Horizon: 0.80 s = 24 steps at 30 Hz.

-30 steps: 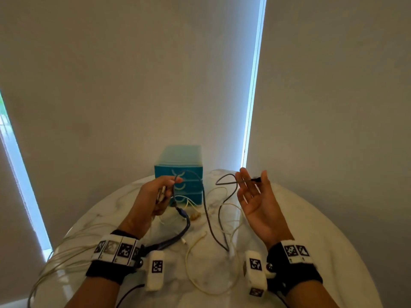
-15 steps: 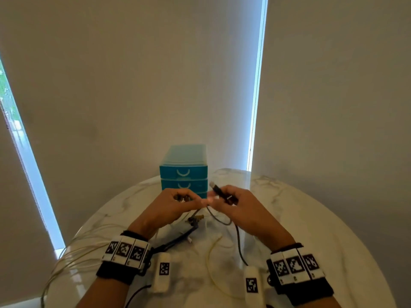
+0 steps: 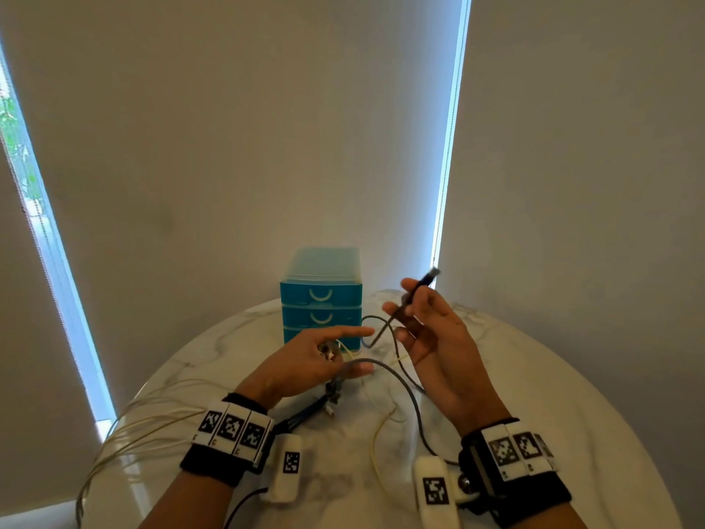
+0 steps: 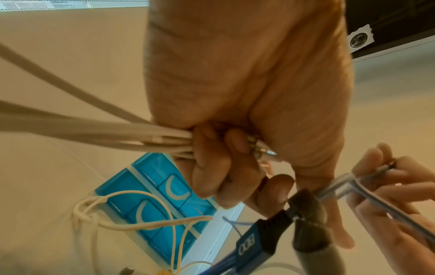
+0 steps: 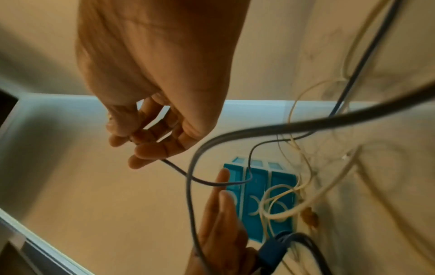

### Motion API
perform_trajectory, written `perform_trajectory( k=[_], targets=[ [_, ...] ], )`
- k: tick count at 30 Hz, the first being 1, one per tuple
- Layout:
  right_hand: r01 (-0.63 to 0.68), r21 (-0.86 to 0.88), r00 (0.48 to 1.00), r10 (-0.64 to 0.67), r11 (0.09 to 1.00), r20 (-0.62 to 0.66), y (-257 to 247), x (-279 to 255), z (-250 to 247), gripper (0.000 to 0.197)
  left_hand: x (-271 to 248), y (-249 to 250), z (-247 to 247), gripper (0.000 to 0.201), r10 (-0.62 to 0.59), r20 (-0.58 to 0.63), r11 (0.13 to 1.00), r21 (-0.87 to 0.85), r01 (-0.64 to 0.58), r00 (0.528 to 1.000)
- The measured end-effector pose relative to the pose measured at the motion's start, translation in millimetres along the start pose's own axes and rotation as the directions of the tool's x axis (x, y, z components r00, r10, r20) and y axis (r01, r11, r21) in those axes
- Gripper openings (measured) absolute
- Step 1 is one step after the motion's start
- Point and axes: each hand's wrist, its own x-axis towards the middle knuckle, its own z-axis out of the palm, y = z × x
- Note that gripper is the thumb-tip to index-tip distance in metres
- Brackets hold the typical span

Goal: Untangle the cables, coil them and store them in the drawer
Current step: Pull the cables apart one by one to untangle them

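Right hand [image 3: 435,337] raised, pinching grey cable [image 3: 408,387] near its plug; left hand [image 3: 305,360] clutching white cables [image 4: 94,134].

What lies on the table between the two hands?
In the head view, a grey cable runs between the left hand and the right hand, over the marble table, with thin cream cables beside it.

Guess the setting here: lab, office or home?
Probably a home or small office room, not a lab. A round marble-look table stands against plain roller blinds with daylight at their edges, and a small blue plastic drawer unit sits on it among loose cables.
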Motion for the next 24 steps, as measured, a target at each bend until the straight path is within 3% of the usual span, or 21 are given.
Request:
perform_trajectory(
  k=[3,5,6,8,10,12,14,18,24],
  targets=[
    [-0.006,0.201,1.000,0.003,0.979,0.016,-7,-2,2,0.025,1,-1,2,0.039,-0.005,0.017,1.000,0.024,0.004,1.000],
    [-0.033,0.187,0.999,0.028,0.982,0.032,-8,-1,-1,0.026,1,0,3,0.015,-0.001,-0.055,1.000,0.006,0.001,0.998],
    [-0.051,0.150,0.998,0.046,0.987,0.035,-7,1,-4,0.027,1,1,3,0.013,0.007,-0.126,1.000,-0.014,-0.009,0.992],
    [-0.091,0.010,0.996,0.091,0.996,0.010,-4,5,-13,0.030,2,-2,0,0.023,0.029,-0.301,0.995,-0.086,-0.058,0.953],
    [-0.152,-0.239,0.987,0.137,0.959,-0.082,5,10,-26,0.034,1,-2,-6,0.026,0.042,-0.443,0.972,-0.188,-0.139,0.896],
    [-0.259,-0.501,0.965,0.205,0.826,-0.162,19,12,-40,0.040,-2,1,-11,0.025,0.062,-0.527,0.937,-0.261,-0.231,0.847],
    [-0.337,-0.643,0.939,0.299,0.687,-0.172,34,11,-50,0.044,-8,9,-13,0.029,0.096,-0.580,0.889,-0.316,-0.332,0.809],
    [-0.319,-0.765,0.918,0.382,0.560,-0.103,45,8,-52,0.035,-13,17,-16,0.031,0.150,-0.598,0.801,-0.393,-0.451,0.787],
    [-0.324,-0.751,0.922,0.371,0.576,-0.114,54,6,-46,0.028,-12,6,-22,0.037,0.217,-0.498,0.773,-0.438,-0.459,0.840]
  ],
)
